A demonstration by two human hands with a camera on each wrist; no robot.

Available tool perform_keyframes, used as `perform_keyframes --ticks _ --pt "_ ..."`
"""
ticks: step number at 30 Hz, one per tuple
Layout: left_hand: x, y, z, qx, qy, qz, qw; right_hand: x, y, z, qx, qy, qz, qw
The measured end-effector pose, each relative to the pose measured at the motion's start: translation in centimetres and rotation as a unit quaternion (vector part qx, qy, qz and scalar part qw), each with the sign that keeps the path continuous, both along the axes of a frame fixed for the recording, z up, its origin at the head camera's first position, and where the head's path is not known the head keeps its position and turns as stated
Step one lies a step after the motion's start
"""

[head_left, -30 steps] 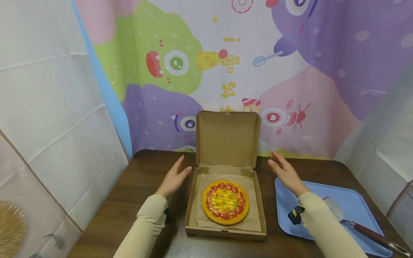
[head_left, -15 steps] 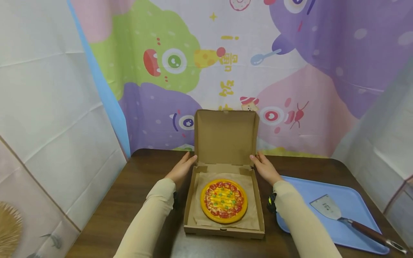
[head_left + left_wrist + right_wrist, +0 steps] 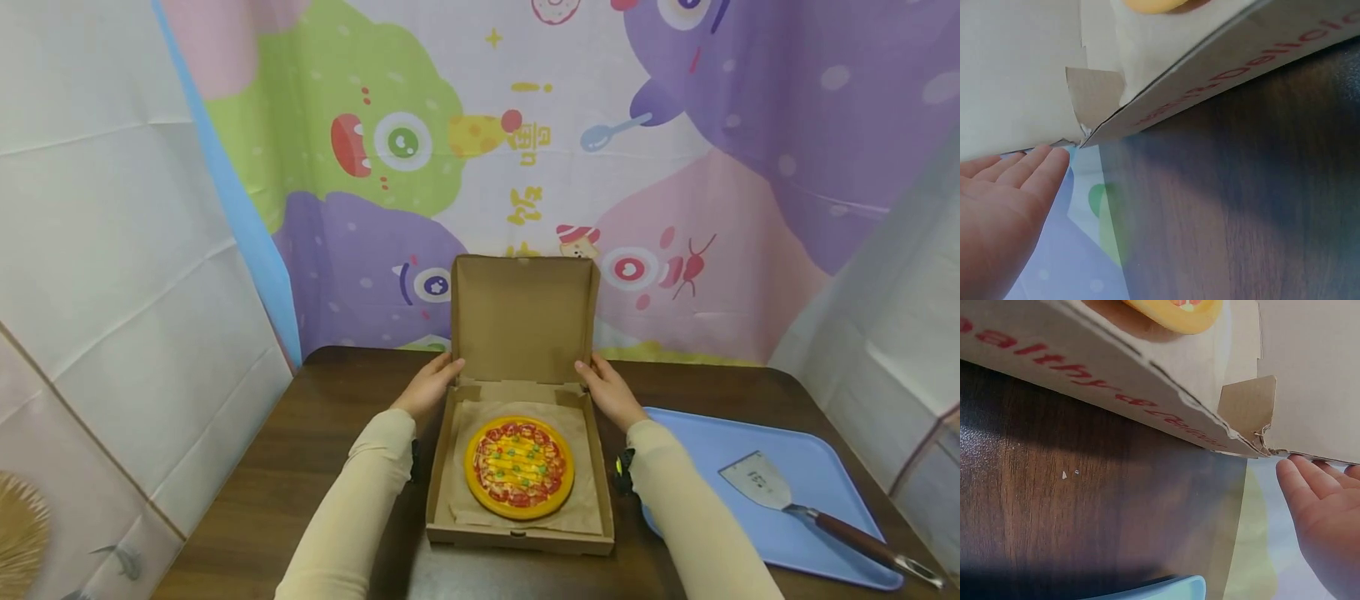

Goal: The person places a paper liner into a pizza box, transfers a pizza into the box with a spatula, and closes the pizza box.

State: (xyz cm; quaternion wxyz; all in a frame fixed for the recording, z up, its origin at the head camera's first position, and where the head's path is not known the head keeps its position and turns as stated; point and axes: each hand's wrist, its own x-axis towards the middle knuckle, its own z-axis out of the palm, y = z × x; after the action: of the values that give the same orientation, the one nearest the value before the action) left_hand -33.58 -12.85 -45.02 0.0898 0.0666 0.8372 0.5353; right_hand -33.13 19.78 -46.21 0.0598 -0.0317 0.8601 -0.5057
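Observation:
An open cardboard pizza box [image 3: 521, 537] lies on the dark wooden table, its lid [image 3: 525, 317] standing upright at the back. On brown paper inside sits a pizza [image 3: 519, 467] with a yellow rim and red, yellow and green toppings. My left hand [image 3: 430, 388] grips the lid's left edge near the hinge, thumb in front and fingers on the outer side. At the right edge my right hand [image 3: 611, 392] holds the lid in the same way. Both wrist views show the left fingers [image 3: 1038, 167] and right fingers [image 3: 1300, 481] touching the lid's side; the thumbs are hidden there.
A blue tray [image 3: 810, 471] stands on the table to the right, partly behind my right sleeve. On it lies a wide metal spatula [image 3: 757, 481] whose brown handle extends past the tray's corner. A cartoon curtain [image 3: 525, 192] hangs behind the table.
Both hands have come inward from beside the box to the lid's lower side edges and now hold them. The box and lid stay in place.

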Motion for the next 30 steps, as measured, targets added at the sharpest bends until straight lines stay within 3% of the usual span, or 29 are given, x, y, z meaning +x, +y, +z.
perform_keyframes --ticks 15,30 --pt "0.9 0.0 -0.5 0.074 0.009 0.008 0.9972 0.9 0.5 0.4 -0.015 0.004 0.017 1.0" --pt "1.9 -0.2 -1.0 0.096 0.011 0.012 0.9952 2.4 0.9 0.8 0.015 0.012 0.021 1.0"
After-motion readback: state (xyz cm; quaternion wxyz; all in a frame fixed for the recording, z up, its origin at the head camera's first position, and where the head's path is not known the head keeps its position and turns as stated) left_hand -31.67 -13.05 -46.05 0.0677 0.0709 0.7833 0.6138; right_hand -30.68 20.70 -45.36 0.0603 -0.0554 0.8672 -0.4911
